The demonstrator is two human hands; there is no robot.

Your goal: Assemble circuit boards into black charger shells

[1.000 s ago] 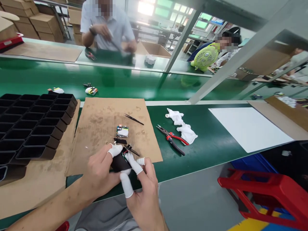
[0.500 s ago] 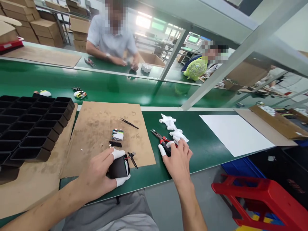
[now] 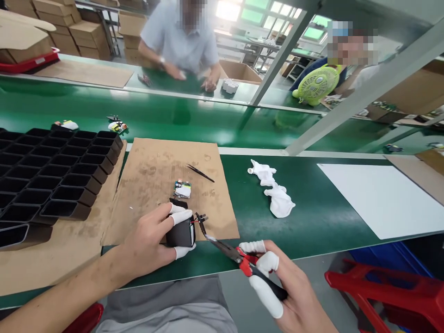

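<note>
My left hand [image 3: 152, 236], with white finger cots, grips a black plastic case [image 3: 180, 233] at the front of the cardboard mat. Thin red and black wires with a small dark connector [image 3: 201, 218] come out of the case's right side. In my right hand [image 3: 277, 277], also in white finger cots, are long-nose pliers [image 3: 239, 259] with red and black handles. Their tips point left, close beside the wires; whether they touch is hard to tell. Behind the case lie a black flat piece [image 3: 178, 203], a small circuit board [image 3: 182, 189] and black tweezers [image 3: 200, 172].
Rows of black open cases [image 3: 65, 175] stand at the left. White crumpled cloth gloves [image 3: 280, 201] and a white sheet [image 3: 364, 199] lie to the right. Across the green bench a person [image 3: 183, 41] works. A metal post [image 3: 280, 55] slants upward. A red stool [image 3: 378, 291] stands below right.
My right hand has picked up the pliers from beside the gloves and brought them left and nearer, to the wires. My left hand still holds the case. The camera view has shifted.
</note>
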